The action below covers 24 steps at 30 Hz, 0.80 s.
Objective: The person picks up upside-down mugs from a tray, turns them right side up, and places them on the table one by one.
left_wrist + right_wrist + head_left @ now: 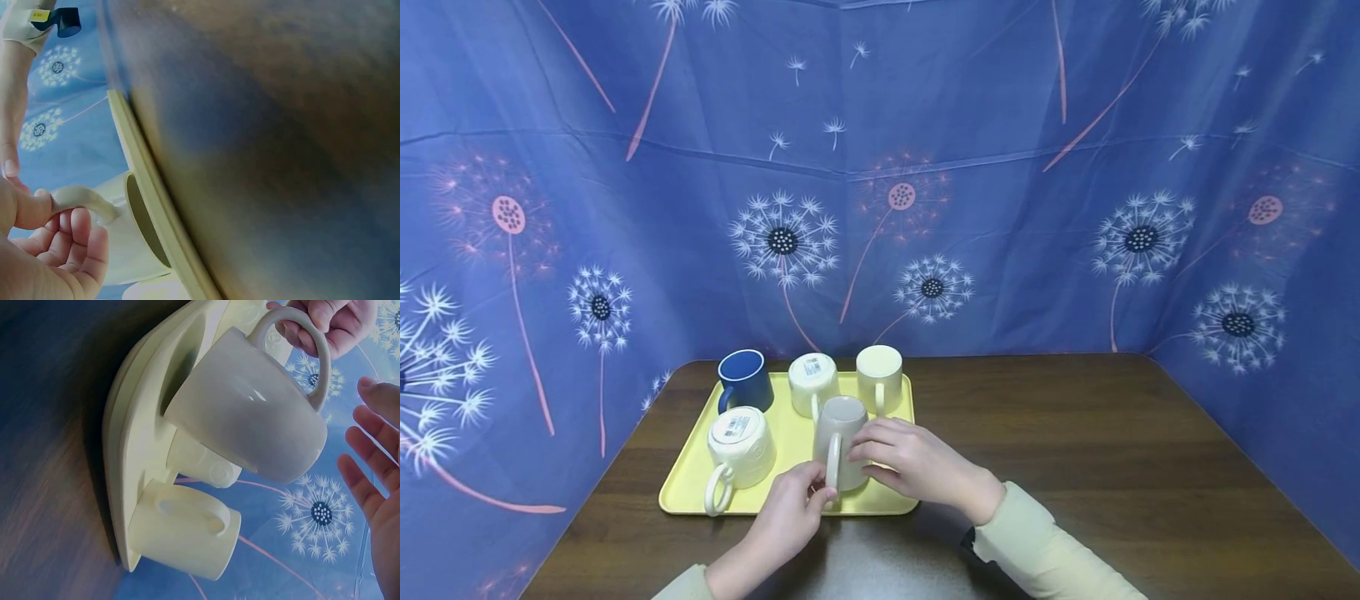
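Observation:
A grey mug (852,433) is bottom up over the front of the yellow tray (790,442), its mouth toward the tray. In the right wrist view the mug (250,406) leans at an angle, its rim close over the tray. My left hand (793,500) pinches its handle between thumb and fingers, as the handle (81,197) in the left wrist view confirms. My right hand (917,462) is at the mug's right side, fingers loosely spread; a gap shows between these fingers (369,478) and the mug in the right wrist view.
A white mug (741,454) stands bottom up at the tray's front left, its handle over the front edge. Behind are a blue mug (747,383), another bottom-up white mug (812,383) and a cream mug (880,379). The brown table (1075,442) extends right, before a blue dandelion curtain (1015,208).

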{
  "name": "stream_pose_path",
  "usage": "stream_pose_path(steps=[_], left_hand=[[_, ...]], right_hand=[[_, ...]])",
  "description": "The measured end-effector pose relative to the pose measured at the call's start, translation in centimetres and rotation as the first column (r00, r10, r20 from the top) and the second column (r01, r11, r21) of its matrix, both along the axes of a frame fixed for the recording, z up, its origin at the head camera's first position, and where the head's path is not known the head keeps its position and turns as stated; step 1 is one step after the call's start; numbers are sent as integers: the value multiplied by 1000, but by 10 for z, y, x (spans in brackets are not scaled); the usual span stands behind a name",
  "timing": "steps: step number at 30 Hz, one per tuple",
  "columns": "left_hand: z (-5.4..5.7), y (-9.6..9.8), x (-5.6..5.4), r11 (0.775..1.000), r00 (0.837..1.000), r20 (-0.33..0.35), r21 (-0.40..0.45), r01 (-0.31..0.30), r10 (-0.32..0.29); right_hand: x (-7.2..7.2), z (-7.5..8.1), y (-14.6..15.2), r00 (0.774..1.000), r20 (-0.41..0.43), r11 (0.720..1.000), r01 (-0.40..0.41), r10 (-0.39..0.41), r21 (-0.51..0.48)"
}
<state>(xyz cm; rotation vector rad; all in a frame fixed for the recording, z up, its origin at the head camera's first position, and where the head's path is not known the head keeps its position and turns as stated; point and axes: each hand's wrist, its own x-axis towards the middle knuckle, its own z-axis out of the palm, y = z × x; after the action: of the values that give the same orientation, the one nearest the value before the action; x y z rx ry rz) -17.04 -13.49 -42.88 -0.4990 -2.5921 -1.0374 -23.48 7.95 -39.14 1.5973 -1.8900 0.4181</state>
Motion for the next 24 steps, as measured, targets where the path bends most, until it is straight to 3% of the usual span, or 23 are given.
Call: stream_pose_path(steps=[11, 24], left_hand=[[6, -1, -2, 999, 997, -70, 2, -44, 44], [20, -3, -6, 995, 997, 19, 69, -69, 68]], right_hand=[[-5, -2, -10, 999, 46, 999, 25, -24, -36], [-5, 5, -12, 998, 49, 995, 51, -47, -89]])
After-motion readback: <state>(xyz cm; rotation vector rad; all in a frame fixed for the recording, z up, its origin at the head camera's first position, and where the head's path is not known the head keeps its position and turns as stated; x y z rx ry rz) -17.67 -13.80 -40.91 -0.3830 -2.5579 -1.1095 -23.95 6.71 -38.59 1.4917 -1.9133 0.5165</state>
